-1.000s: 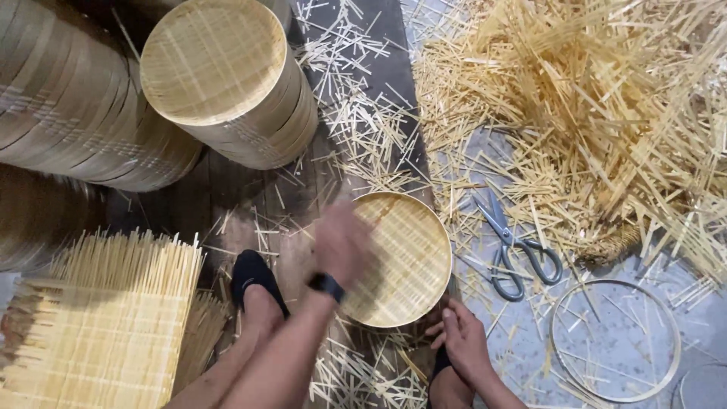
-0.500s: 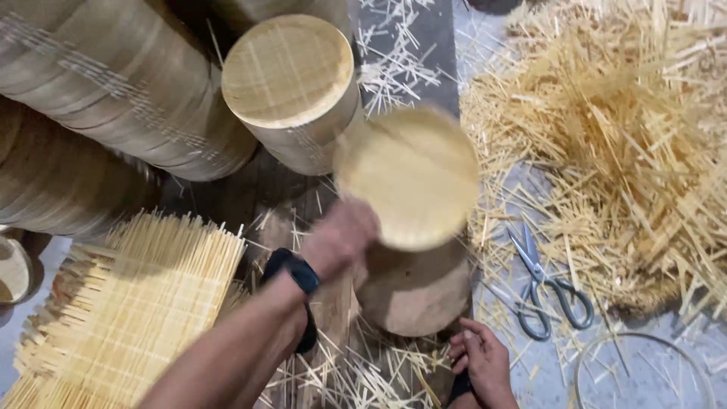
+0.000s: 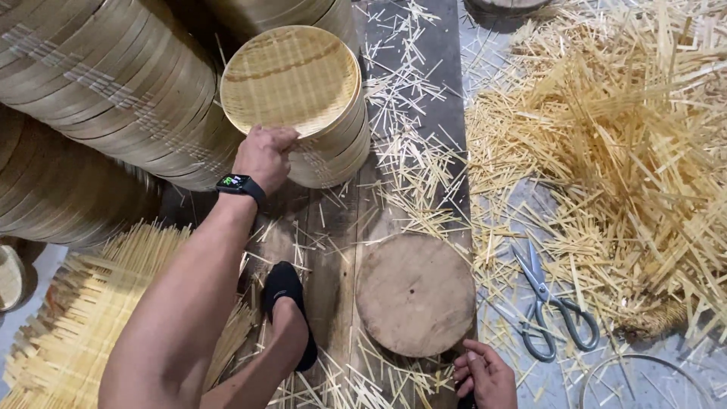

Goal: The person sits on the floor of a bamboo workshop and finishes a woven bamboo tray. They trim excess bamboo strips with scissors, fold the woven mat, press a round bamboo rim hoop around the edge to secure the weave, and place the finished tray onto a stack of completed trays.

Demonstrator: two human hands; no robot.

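My left hand (image 3: 264, 155), with a smartwatch on the wrist, grips the near rim of a round woven bamboo tray (image 3: 290, 79) that lies on top of a stack of like trays (image 3: 333, 148). My right hand (image 3: 485, 375) rests low on the floor at the near edge of a round wooden block (image 3: 415, 294), fingers loosely curled, nothing visibly in it. My foot in a black sock (image 3: 288, 303) lies on the plank beside the block.
Tall leaning stacks of bamboo trays (image 3: 98, 83) fill the upper left. A mat of bamboo slats (image 3: 83, 318) lies lower left. Scissors (image 3: 549, 307) and a thin ring (image 3: 644, 382) lie right of the block, next to a big heap of bamboo strips (image 3: 621, 136).
My left hand lifted the woven tray off the wooden block and carried it up and left onto the stack. The block is now bare. The view shifted.
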